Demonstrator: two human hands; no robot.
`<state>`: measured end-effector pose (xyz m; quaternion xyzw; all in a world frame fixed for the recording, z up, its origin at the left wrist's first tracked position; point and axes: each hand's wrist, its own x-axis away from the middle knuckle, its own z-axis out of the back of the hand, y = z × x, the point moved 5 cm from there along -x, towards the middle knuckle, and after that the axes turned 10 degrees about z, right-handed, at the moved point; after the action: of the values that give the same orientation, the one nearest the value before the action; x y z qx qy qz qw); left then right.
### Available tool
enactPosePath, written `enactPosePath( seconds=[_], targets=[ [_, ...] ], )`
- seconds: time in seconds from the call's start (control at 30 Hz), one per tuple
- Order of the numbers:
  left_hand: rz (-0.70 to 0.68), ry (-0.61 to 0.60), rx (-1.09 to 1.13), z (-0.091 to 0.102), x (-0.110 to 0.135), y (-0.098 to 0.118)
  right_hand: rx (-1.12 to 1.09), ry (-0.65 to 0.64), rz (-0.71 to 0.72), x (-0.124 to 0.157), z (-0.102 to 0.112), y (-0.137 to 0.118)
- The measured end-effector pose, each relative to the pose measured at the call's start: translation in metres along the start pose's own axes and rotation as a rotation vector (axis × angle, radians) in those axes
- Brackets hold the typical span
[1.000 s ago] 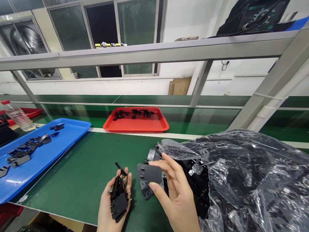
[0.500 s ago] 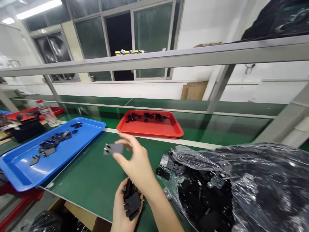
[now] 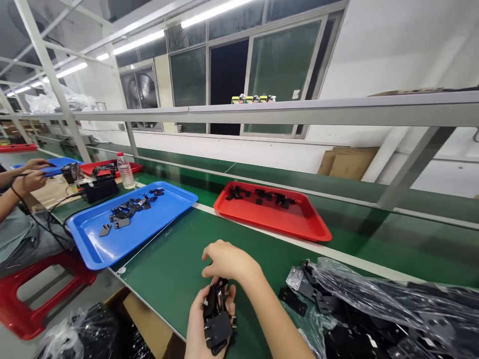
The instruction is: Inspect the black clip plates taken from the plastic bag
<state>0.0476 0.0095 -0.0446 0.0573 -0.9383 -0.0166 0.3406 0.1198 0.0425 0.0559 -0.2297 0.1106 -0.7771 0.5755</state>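
My left hand (image 3: 198,319) is wrapped round a small stack of black plug pieces (image 3: 218,326) with metal pins, just above the green bench. Over the top of that stack arches my right hand (image 3: 228,259), its thumb and index finger apart and nothing visible between them. Its other fingers are partly hidden. Several similar dark plug pieces (image 3: 121,223) lie scattered in the blue tray (image 3: 90,254) at left. To the right, a clear plastic bag (image 3: 359,284) spills many black parts (image 3: 294,300) onto the bench.
A red tray (image 3: 277,225) holding small black parts stands beyond my hands. Near the blue tray are a water bottle (image 3: 125,172) and a black device (image 3: 99,188). At far left another person's hands (image 3: 32,179) work above a red stool (image 3: 45,294). A shelf (image 3: 284,112) crosses above the bench.
My right hand held a grey two-pin plug out toward the blue tray; now it is back over my left hand without that plug. The view has swung left.
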Motion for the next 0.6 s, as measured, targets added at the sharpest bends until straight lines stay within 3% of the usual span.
enactPosePath(
  seconds=[0.2, 0.27, 0.4, 0.6],
  targets=[
    [0.038, 0.031, -0.077, -0.002, 0.003, -0.011, -0.177, 0.071, -0.053, 0.013, -0.014, 0.027],
    [0.039, 0.027, -0.099, -0.003, 0.004, -0.013, -0.281, 0.170, -0.032, 0.019, -0.014, 0.034],
    [0.045, 0.006, -0.108, -0.001, 0.003, -0.018, -0.466, 0.489, -0.012, 0.050, -0.008, 0.050],
    [0.104, 0.026, -0.187, -0.001, 0.002, -0.032, -0.793, 0.667, 0.055, 0.099, -0.036, 0.062]
  ],
)
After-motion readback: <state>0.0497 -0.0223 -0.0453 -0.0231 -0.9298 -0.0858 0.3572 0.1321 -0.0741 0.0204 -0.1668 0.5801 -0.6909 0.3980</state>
